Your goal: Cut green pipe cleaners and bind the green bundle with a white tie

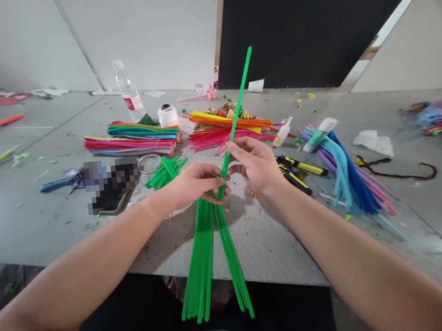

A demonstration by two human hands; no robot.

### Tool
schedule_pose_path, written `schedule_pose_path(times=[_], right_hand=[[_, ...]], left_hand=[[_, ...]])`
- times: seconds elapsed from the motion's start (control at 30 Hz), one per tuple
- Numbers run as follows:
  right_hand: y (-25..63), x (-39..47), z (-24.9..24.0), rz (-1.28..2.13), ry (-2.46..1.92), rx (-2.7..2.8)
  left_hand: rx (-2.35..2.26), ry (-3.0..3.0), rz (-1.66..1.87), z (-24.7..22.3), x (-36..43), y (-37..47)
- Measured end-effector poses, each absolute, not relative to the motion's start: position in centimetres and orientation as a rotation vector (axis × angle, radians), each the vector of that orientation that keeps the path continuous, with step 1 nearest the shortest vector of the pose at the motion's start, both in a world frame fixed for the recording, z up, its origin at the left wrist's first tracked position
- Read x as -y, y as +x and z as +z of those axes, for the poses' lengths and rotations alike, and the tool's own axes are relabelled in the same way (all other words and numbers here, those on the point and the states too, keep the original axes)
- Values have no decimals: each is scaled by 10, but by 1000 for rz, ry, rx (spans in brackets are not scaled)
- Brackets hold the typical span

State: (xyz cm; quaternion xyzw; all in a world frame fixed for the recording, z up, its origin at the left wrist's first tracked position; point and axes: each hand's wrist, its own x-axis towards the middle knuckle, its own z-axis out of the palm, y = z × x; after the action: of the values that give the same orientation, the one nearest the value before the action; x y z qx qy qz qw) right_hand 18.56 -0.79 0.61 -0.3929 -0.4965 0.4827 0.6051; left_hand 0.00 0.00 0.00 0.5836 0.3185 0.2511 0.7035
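A green pipe cleaner [242,89] rises at a slant from between my two hands, leaning right at its top. My left hand [197,184] pinches its lower end, fingers closed. Just above, my right hand [254,161] grips it between thumb and fingers. Beneath my hands, a bundle of long green pipe cleaners [201,257] lies on the table, its near ends sticking out past the front edge. A thinner group of green pipe cleaners [233,261] splays off to the right. Short green pieces [165,172] lie behind my left hand. My fingers hide the held piece's bottom tip.
Behind are multicoloured pipe cleaner bundles [132,143], a plastic bottle [129,93] and a white spool [167,116]. To the right lie yellow-black pliers [300,170], a glue tube [320,134] and blue-purple pipe cleaners [349,178]. A phone [115,190] lies left.
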Motion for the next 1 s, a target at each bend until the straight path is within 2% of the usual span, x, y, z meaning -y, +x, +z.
schedule_pose_path(times=[0.67, 1.0], right_hand=[[186, 4, -1, 1015, -1017, 1249], [183, 8, -6, 1010, -989, 1233]], left_hand=[[-704, 1134, 713, -8, -3, 4], [-763, 1175, 662, 1, 2, 3]])
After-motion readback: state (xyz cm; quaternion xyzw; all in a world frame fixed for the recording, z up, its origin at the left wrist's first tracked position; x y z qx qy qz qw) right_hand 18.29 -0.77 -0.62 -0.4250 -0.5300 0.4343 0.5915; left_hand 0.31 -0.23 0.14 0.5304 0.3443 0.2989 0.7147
